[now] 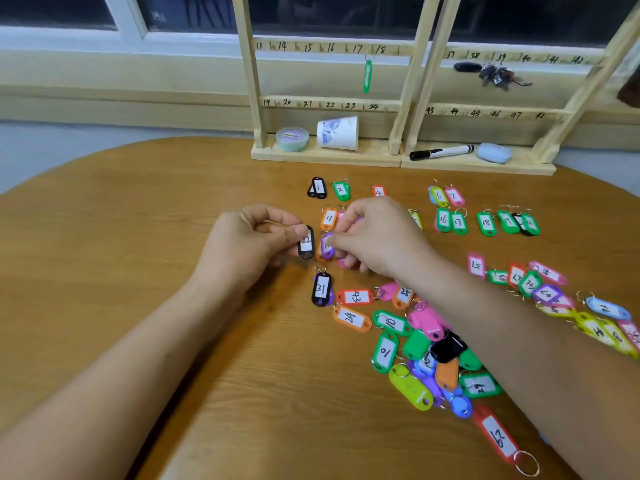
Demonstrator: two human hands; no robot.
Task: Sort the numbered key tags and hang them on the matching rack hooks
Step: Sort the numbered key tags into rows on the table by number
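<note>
Wooden table (166,278) sitting under a window (69,12), two numbered racks standing at its far edge.

Left hand (242,244) is pinching black tag 22 (306,242) between thumb and fingers, mid-table. Right hand (377,237) is pinching a purple tag (327,245) just right of it, tags almost touching; the fingertips are covering the purple one's number.

Orange tag 11 (328,219) is lying just beyond them, black tag 31 (322,289) just nearer. Sorted rows are running along the far side: black tag 1 (318,187), green tag 2 (341,190), red tag 4 (379,192), with green tag 16 (443,220), green tag 17 (459,222) and green tag 18 (486,223) further right.

The unsorted pile (433,358) is sitting near right, partly under the right forearm, with red tag 62 (498,438) at its near end.

The left rack (247,81) is showing rails reading 14–18 and 19–24, with a green hanging tag (367,76) between 17 and 18. The right rack (588,84) is showing 37–42 and 43–48, with a key bunch (498,76) hanging under 39 and a black fob (467,66) beside it.

Sitting on the rack bases: small tub (292,138), tipped paper cup (337,132), marker (441,153), pale blue case (494,153).
</note>
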